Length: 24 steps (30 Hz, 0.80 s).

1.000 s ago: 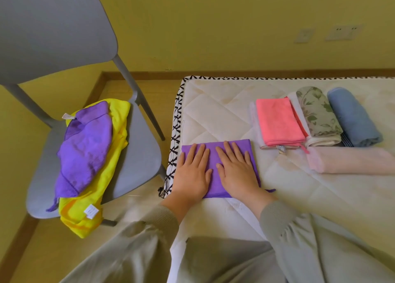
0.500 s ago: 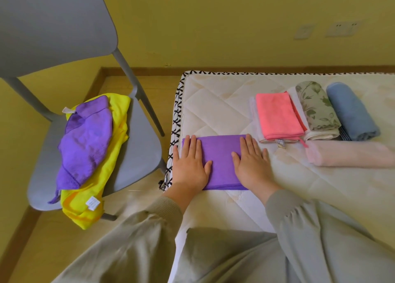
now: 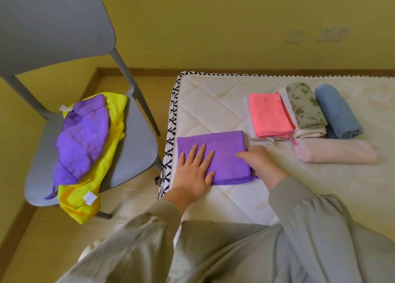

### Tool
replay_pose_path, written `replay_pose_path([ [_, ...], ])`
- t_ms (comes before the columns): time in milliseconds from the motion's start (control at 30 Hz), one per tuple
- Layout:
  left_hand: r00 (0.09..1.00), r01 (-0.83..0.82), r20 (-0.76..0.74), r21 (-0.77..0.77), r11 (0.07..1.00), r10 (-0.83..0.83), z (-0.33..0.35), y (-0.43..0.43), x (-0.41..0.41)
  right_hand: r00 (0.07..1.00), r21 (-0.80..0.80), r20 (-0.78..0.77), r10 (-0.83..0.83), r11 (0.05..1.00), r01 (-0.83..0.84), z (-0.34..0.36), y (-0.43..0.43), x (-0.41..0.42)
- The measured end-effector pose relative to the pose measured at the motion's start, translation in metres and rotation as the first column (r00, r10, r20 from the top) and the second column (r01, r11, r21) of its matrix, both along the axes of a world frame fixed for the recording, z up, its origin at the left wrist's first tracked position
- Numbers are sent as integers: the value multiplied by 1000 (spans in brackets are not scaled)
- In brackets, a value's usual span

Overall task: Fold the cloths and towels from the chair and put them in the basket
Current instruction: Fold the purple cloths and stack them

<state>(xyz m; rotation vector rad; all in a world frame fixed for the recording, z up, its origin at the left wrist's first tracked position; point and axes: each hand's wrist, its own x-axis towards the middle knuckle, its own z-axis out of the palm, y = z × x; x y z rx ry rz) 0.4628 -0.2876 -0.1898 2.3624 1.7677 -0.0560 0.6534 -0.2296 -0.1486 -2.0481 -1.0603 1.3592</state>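
A folded purple cloth [image 3: 222,145] lies on the white quilted mattress [image 3: 213,103] near its left edge. My left hand [image 3: 192,171] presses flat on the cloth's left half, fingers spread. My right hand [image 3: 260,160] is at the cloth's right edge, thumb on top and fingers curled under it. On the grey chair [image 3: 136,154] to the left, a crumpled purple cloth [image 3: 83,139] lies on top of a yellow cloth [image 3: 106,160]. No basket is in view.
Folded and rolled items sit on the mattress at the right: a coral pink cloth [image 3: 269,116], a floral roll [image 3: 303,107], a blue roll [image 3: 335,111] and a pale pink towel [image 3: 335,153]. Wooden floor separates chair and mattress. A yellow wall stands behind.
Both hands first lay flat in the cloth's middle, then slid apart. My right hand has since moved off to the right edge and curled around it. The left stays flat.
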Motion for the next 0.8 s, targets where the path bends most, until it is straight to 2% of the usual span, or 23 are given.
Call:
replay_pose_path([
  [67, 1000, 20, -9, -43, 999, -20, 3, 1, -2, 997, 32, -79, 18, 999, -16, 4, 0, -1],
  [133, 999, 34, 13, -88, 996, -33, 12, 5, -4, 994, 144, -30, 106, 984, -101, 14, 0, -3],
  [233, 968, -57, 238, -77, 995, 74, 41, 22, -5, 946, 392, 170, 276, 861, -322, 37, -1, -8],
  [300, 911, -139, 390, -17, 990, 135, 68, 37, -7, 911, 509, 225, 345, 756, -412, 56, -3, -10],
  [367, 847, -153, 511, -31, 988, 147, 93, 48, -11, 885, 576, 267, 381, 674, -463, 74, -9, -10],
  [467, 706, -73, 671, -250, 966, 227, 120, 56, -18, 865, 608, 261, 429, 623, -492, 94, -21, -6],
  [600, 694, 69, 674, -411, 909, 252, 142, 52, -24, 866, 651, 260, 428, 585, -485, 108, -32, -2],
  [733, 542, 208, 744, -570, 795, 391, 153, 37, -25, 911, 701, 174, 373, 603, -381, 113, -41, 1],
  [800, 505, 250, 752, -597, 763, 423, 157, 30, -22, 924, 702, 155, 350, 619, -352, 111, -44, 2],
])
